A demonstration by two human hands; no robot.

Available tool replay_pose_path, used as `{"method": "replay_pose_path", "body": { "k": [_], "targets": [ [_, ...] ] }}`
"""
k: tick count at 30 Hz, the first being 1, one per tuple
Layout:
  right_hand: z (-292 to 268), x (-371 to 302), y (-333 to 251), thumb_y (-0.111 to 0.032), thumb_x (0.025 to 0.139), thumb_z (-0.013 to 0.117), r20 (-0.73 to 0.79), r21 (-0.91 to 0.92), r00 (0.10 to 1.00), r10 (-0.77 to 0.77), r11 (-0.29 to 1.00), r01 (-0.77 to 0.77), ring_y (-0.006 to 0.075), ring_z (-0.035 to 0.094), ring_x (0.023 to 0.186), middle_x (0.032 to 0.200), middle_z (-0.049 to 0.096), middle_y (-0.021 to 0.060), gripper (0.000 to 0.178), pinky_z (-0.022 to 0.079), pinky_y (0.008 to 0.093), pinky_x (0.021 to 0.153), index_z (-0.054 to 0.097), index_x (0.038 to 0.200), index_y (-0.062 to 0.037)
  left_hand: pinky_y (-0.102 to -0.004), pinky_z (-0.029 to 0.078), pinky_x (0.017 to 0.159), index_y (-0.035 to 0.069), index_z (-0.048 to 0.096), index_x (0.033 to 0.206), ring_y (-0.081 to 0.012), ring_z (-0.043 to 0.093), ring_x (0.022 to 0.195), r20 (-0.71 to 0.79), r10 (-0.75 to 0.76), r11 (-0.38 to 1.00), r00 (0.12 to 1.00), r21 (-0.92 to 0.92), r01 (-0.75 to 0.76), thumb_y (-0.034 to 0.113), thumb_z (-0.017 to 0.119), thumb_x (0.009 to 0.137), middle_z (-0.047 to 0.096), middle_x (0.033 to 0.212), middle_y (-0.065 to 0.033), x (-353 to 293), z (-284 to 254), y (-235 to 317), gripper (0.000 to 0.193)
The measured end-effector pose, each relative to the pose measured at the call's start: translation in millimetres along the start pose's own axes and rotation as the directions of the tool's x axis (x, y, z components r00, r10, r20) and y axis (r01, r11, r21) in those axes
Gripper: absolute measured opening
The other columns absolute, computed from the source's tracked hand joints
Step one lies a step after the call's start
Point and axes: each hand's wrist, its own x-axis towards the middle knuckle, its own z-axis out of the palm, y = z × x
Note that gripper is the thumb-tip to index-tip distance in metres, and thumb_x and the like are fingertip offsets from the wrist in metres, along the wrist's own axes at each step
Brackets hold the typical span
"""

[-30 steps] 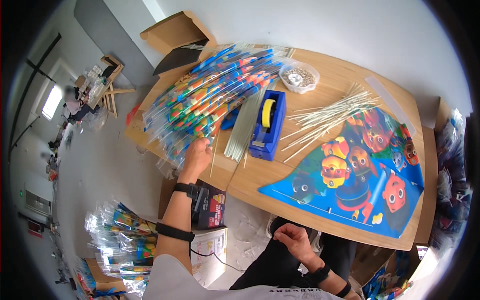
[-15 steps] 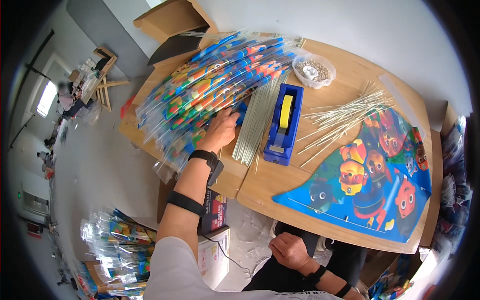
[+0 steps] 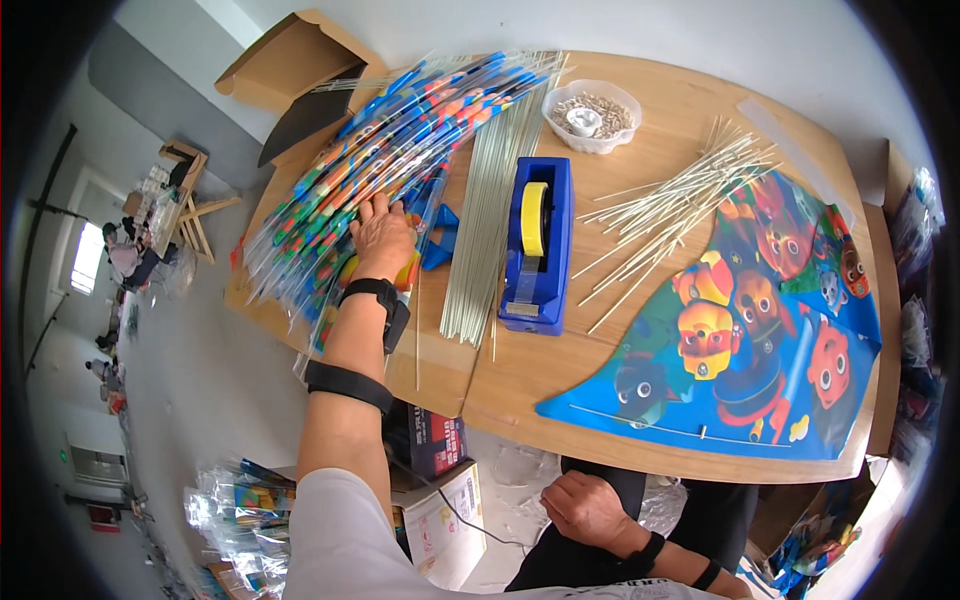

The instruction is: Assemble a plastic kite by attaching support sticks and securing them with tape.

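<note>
Left hand [image 3: 385, 241] loosely spread, I had it resting on the wrapped packets [image 3: 375, 155] at left on the table [image 3: 515, 372], apparently steadying them, and judged the next move called for squaring them up.

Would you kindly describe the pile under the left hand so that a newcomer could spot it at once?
On the wooden table, go to the left end, beside the open cardboard box. There, under the left hand, lies the pile. Unlike the bare pale sticks and spread-out printed sheet to its right, it consists of slim, multicoloured pieces in clear plastic.
</note>
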Motion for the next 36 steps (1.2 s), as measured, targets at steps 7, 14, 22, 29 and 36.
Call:
{"method": "replay_pose_path", "body": {
  "k": [7, 14, 22, 29, 36],
  "targets": [
    [-9.5, 7.5, 10.6, -0.011, 0.07, 0.058, 0.011, -0.017, 1.0, -0.007, 1.0, 0.008, 0.0247, 0.054, 0.067, 0.067, 0.049, 0.008, 0.01, 0.046, 0.0353, 0.061, 0.049, 0.071, -0.0051, -0.0439, 0.049, 0.068, 0.002, 0.061, 0.082, -0.0367, 0.06, 0.079, -0.119, 0.313, 0.946, 0.942, -0.054, -0.321, 0.009, 0.056, 0.078, 0.059, 0.087, -0.019, 11.9, 12.9, 11.8, 0.009],
    [-4.2, -0.7, 12.6, -0.01, 0.07, 0.055, 0.003, -0.031, 1.0, 0.006, 1.0, -0.006, 0.0238, 0.055, 0.067, 0.067, 0.05, 0.0078, 0.008, 0.046, 0.0338, 0.06, 0.048, 0.07, -0.0059, -0.0416, 0.051, 0.062, 0.004, 0.062, 0.082, -0.0333, 0.065, 0.072, -0.056, 0.492, 0.865, 0.869, 0.146, -0.48, 0.003, 0.057, 0.069, 0.065, 0.076, -0.0171, -8.3, -1.1, 32.9, 0.014],
    [-3.1, 0.3, 7.8, -0.007, 0.068, 0.059, -0.01, -0.007, 1.0, -0.008, 1.0, 0.008, 0.0237, 0.054, 0.064, 0.065, 0.05, 0.0073, 0.01, 0.046, 0.0339, 0.058, 0.049, 0.067, -0.0056, -0.0407, 0.053, 0.061, 0.004, 0.057, 0.097, -0.0323, 0.066, 0.072, -0.015, 0.329, 0.883, 0.944, 0.359, -0.302, 0.007, 0.05, 0.083, 0.064, 0.084, -0.0169, -2.4, 2.7, 9.6, 0.016],
    [-4.9, 3.0, 10.0, -0.007, 0.068, 0.059, -0.017, 0.012, 1.0, -0.018, 1.0, 0.018, 0.0237, 0.054, 0.063, 0.065, 0.05, 0.0072, 0.01, 0.046, 0.034, 0.058, 0.049, 0.068, -0.0054, -0.0402, 0.054, 0.06, 0.006, 0.054, 0.098, -0.0317, 0.065, 0.075, -0.096, 0.336, 0.899, 0.937, 0.329, -0.289, 0.006, 0.05, 0.084, 0.061, 0.088, -0.0177, 24.9, -1.5, -20.3, 0.015],
    [-9.0, -0.1, 12.8, -0.006, 0.067, 0.059, -0.033, 0.019, 0.999, 0.011, 1.0, -0.01, 0.0233, 0.054, 0.063, 0.064, 0.05, 0.007, 0.01, 0.046, 0.0338, 0.058, 0.049, 0.068, -0.0056, -0.0366, 0.053, 0.067, 0.007, 0.065, 0.084, -0.0309, 0.064, 0.083, -0.144, 0.191, 0.929, 0.971, 0.345, -0.131, 0.011, 0.054, 0.082, 0.062, 0.093, -0.0159, 39.3, -7.8, -8.5, 0.012]
  ]
}}
